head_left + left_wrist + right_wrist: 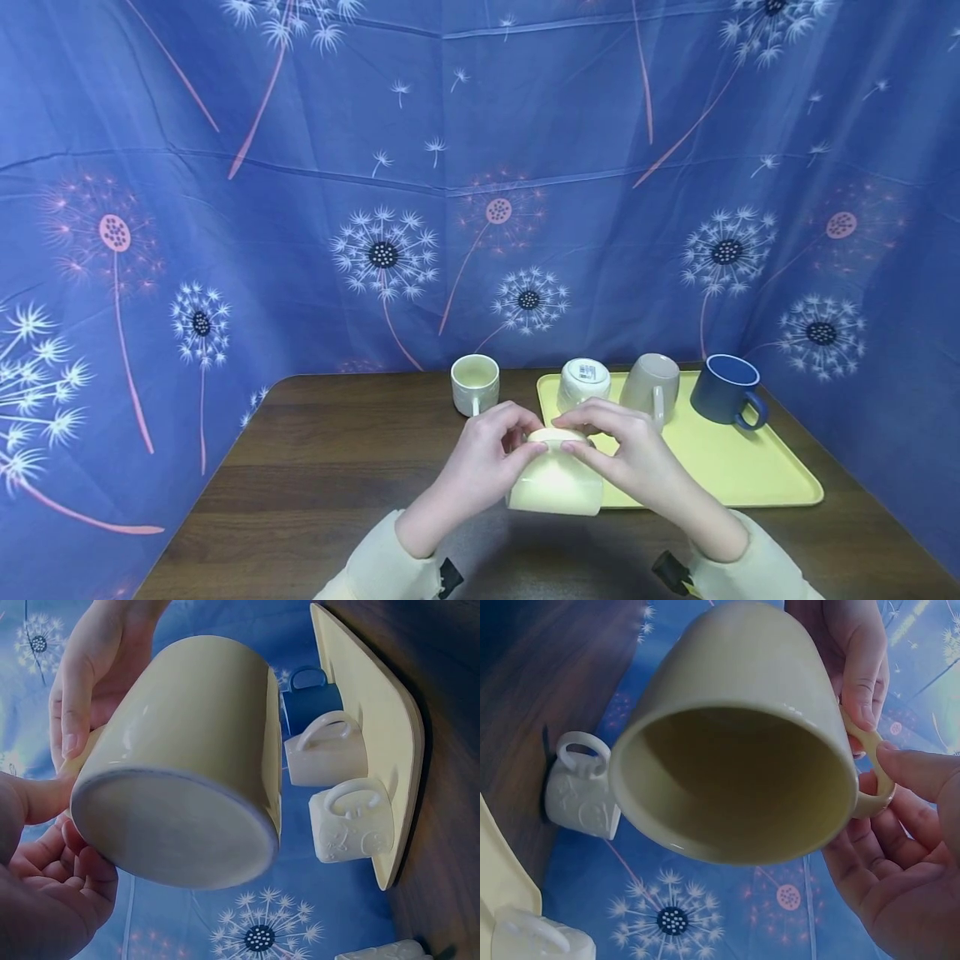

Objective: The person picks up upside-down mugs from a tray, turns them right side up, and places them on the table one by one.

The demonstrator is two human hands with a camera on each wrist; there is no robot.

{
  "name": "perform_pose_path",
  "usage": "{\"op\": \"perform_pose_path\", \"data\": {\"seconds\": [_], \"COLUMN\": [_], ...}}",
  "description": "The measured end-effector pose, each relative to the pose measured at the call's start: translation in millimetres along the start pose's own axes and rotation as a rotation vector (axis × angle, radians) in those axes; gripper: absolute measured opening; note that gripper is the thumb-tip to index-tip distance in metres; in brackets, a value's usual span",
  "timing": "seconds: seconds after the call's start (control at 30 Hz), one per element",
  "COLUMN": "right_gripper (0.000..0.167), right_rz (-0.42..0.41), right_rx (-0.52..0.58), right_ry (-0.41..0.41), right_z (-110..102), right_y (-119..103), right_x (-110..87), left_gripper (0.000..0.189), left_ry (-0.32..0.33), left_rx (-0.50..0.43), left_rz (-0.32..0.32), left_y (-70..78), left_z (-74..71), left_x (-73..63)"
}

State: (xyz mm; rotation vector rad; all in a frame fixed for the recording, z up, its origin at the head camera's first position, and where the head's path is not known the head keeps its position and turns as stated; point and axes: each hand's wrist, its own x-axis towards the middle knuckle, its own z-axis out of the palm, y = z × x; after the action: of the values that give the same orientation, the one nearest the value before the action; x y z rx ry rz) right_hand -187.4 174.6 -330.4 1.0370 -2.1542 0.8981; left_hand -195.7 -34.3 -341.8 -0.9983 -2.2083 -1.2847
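Observation:
A pale yellow mug (557,487) hangs on its side above the table, held between both hands. Its loop handle (883,774) points up toward the wearer; the open mouth faces right and the flat base faces left. My left hand (486,454) pinches the handle between thumb and fingers from the base side. From the mouth side, my right hand (628,446) pinches the same handle, the two thumbs close together. The mug's inside shows nothing in it in the right wrist view.
Behind on the dark wooden table (337,467) stands an upright white embossed mug (476,385). A yellow tray (750,475) at right carries an upturned white mug (584,383), an upturned greyish mug (649,387) and a navy mug (723,392). A blue dandelion-print cloth (450,208) hangs behind.

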Motion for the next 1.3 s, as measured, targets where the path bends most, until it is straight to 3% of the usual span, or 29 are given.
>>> {"op": "perform_pose_path", "data": {"seconds": [0.23, 0.53, 0.93, 1.3], "right_gripper": [0.044, 0.050, 0.033, 0.035], "right_rz": [0.060, 0.058, 0.149, 0.061], "right_rx": [0.076, 0.175, 0.170, 0.178], "right_ry": [0.070, 0.157, 0.112, 0.201], "right_z": [5.6, 18.3, 22.8, 23.7], "right_y": [2.6, 12.3, 12.1, 9.5], "right_x": [-3.3, -14.0, -15.9, -13.2], "left_gripper": [0.014, 0.016, 0.017, 0.016], "left_ry": [0.047, 0.103, 0.149, 0.145], "left_rx": [0.005, -0.009, -0.037, -0.049], "left_rz": [-0.030, -0.035, -0.062, -0.069], "left_y": [-2.8, -5.8, -9.4, -10.5], "left_z": [-2.6, -3.7, -2.9, -3.1], "left_x": [-2.1, -5.8, -11.1, -12.7]}}
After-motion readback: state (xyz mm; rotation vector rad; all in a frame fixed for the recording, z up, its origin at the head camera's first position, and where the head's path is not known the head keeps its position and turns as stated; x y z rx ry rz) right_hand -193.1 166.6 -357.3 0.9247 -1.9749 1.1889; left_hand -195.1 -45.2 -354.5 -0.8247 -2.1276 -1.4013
